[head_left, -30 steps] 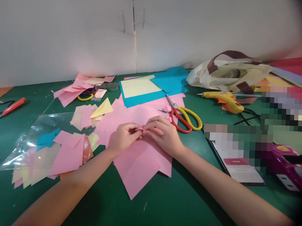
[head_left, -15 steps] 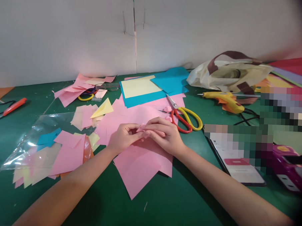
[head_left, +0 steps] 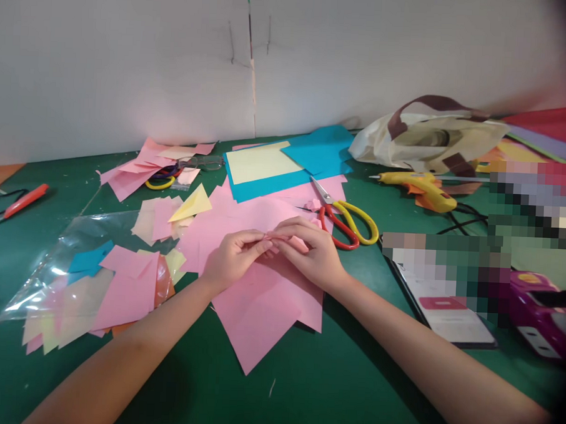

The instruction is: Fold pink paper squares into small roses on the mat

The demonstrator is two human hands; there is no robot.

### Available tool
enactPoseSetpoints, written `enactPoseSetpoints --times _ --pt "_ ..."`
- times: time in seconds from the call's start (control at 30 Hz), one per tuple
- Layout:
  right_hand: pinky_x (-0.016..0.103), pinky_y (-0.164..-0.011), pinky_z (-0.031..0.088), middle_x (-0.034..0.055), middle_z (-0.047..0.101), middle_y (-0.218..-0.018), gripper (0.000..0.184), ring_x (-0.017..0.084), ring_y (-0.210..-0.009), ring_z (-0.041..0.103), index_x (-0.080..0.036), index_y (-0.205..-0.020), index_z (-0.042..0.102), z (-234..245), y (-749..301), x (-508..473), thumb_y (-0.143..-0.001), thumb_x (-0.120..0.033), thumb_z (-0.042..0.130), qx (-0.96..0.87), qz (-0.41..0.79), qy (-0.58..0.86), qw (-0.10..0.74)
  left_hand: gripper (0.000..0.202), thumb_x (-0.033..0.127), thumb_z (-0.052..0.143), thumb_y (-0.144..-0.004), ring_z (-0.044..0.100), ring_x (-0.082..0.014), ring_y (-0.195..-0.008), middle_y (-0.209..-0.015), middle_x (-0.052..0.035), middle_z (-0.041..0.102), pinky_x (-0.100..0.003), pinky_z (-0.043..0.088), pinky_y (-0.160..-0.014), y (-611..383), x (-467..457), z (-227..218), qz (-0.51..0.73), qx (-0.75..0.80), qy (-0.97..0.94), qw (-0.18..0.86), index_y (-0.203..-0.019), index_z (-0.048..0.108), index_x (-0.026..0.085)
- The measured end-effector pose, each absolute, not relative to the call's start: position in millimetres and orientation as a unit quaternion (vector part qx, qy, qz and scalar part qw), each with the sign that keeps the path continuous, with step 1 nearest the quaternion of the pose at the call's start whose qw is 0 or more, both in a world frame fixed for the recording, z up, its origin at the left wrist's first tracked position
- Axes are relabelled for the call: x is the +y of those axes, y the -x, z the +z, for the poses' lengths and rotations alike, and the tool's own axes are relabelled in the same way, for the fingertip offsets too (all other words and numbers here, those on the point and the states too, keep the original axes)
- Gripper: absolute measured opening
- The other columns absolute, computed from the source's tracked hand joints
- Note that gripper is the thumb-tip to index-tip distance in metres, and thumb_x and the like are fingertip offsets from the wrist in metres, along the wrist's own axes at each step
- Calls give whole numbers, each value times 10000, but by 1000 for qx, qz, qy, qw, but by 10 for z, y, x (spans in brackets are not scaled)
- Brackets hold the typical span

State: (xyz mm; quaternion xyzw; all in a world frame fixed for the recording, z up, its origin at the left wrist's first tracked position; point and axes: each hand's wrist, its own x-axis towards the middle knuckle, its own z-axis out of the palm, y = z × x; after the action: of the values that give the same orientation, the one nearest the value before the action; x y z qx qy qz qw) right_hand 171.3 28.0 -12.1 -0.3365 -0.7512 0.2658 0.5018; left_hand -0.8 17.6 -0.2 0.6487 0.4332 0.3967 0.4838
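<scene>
Both hands meet over a spread of pink paper sheets [head_left: 259,323]. My left hand [head_left: 231,256] pinches a small piece of pink paper [head_left: 269,237] between thumb and fingers. On the same piece, my right hand [head_left: 309,247] is closed from the other side, its fingers covering most of it. The shape of the paper is largely hidden. Just beyond my right hand lie scissors [head_left: 343,224] with one red and one yellow handle loop, blades pointing away. Small folded pink pieces [head_left: 314,204] rest beside the blades.
Left, a clear plastic bag [head_left: 108,226] holds coloured paper pieces. Blue sheets [head_left: 265,189] and a cream sheet [head_left: 264,163] lie behind. To the right are a yellow glue gun [head_left: 427,190], a phone [head_left: 465,326] and a cloth bag [head_left: 384,144]. A red-handled tool [head_left: 28,201] lies far left.
My fingertips have shifted slightly on the small pink paper, and the right fingers lie flatter over it, so less of it shows. The things on the table stay put.
</scene>
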Motion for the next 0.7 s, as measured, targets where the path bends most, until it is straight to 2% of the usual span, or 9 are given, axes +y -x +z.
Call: enactPoseSetpoints --times 0.23,0.4,0.53,0.7 --pt "429 -845 485 15 721 -823 170 223 -923 614 -297 -863 738 -158 -1724 309 -809 -180 628 -750 195 355 523 188 288 556 -856 642 -182 -875 -930 -69 701 -304 520 -793 -4 183 24 412 447 -680 411 -892 714 191" --pt "408 -778 488 8 707 -763 219 213 -838 579 -319 -866 743 -128 -1713 296 -796 -144 632 -743 225 363 516 157 249 582 -839 650 -202 -948 -996 -67 714 -350 526 -857 -12 173 12 426 475 -668 383 -896 722 208" --pt "392 -770 481 4 701 -765 254 201 -819 576 -323 -898 735 -105 -1698 290 -802 -115 624 -741 256 371 498 131 186 605 -815 657 -193 -927 -976 -54 718 -338 533 -847 -25 164 8 434 486 -679 338 -839 731 216" --pt "388 -772 489 15 705 -795 249 206 -845 578 -309 -914 732 -138 -1687 291 -816 -113 614 -751 223 366 503 98 177 655 -774 665 -189 -904 -958 -64 722 -333 539 -837 -37 150 23 448 501 -668 319 -823 737 200"
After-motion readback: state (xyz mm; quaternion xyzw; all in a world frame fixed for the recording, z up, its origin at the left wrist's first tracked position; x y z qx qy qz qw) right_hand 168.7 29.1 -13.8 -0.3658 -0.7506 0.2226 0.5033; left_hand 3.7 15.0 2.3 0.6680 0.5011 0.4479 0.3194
